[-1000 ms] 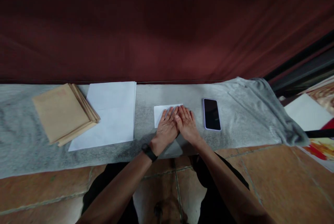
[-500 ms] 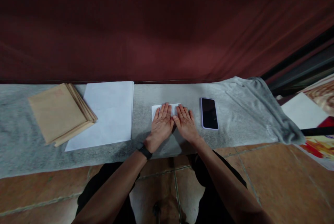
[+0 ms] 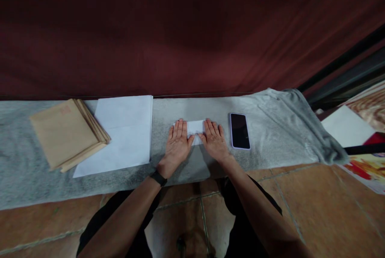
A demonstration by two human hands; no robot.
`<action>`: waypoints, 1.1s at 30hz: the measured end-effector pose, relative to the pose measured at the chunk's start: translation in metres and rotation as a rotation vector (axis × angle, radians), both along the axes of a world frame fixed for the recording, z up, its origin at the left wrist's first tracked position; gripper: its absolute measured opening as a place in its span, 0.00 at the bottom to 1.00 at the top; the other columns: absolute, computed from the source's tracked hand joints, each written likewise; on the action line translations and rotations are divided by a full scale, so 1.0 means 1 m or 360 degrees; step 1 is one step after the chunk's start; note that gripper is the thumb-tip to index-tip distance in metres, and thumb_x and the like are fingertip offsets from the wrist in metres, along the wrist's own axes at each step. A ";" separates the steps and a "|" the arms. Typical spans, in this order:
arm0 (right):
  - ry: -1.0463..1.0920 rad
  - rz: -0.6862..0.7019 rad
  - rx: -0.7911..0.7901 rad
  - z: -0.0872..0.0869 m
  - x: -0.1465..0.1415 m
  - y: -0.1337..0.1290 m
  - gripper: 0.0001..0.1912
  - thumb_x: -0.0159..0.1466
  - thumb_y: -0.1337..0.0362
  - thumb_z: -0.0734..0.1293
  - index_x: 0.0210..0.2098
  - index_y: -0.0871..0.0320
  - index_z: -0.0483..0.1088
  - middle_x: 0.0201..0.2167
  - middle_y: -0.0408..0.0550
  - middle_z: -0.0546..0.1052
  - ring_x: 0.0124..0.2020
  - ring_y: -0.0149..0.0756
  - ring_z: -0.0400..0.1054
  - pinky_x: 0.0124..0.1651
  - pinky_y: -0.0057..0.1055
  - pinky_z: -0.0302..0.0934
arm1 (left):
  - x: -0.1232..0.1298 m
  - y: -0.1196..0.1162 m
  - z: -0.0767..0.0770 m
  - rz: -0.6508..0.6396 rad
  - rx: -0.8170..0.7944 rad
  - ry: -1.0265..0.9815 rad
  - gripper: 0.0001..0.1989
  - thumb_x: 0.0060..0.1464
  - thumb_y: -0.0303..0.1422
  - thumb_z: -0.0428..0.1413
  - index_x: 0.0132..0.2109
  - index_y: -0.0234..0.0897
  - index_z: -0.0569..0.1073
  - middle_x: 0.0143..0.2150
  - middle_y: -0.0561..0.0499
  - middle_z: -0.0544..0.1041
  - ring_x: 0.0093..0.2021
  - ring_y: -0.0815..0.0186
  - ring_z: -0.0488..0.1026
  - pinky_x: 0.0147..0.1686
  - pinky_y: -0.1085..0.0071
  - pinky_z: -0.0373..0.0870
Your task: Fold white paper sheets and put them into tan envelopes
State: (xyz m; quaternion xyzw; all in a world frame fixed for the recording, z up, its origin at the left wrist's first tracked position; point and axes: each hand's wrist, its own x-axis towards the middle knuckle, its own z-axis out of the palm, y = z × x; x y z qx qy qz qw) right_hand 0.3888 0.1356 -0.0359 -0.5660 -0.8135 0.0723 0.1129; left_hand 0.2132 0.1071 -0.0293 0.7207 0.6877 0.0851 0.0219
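While the small white rectangular paper [image 3: 196,127] is lying long axis crosswise, left hand [image 3: 178,142] and right hand [image 3: 215,142] are covering opposite ends, flat, unclenched.

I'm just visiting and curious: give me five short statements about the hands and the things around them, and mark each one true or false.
1. The left hand and right hand both rest palm down on the small paper. True.
2. The large paper lies over the brown envelopes. False: the brown envelopes lie partly on top of the large paper.
3. The phone lies on the grey cloth. True.
4. The phone touches the right hand. False: there is a gap between them.
5. The black band is nearer the left hand than the right hand. True.
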 end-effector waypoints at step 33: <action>0.0033 0.0229 -0.0084 0.008 -0.008 -0.024 0.32 0.78 0.54 0.50 0.75 0.64 0.52 0.77 0.55 0.52 0.78 0.45 0.44 0.77 0.49 0.38 | 0.014 -0.045 -0.001 -0.0473 0.0059 -0.0025 0.33 0.70 0.39 0.46 0.75 0.25 0.54 0.78 0.35 0.51 0.79 0.53 0.43 0.76 0.50 0.46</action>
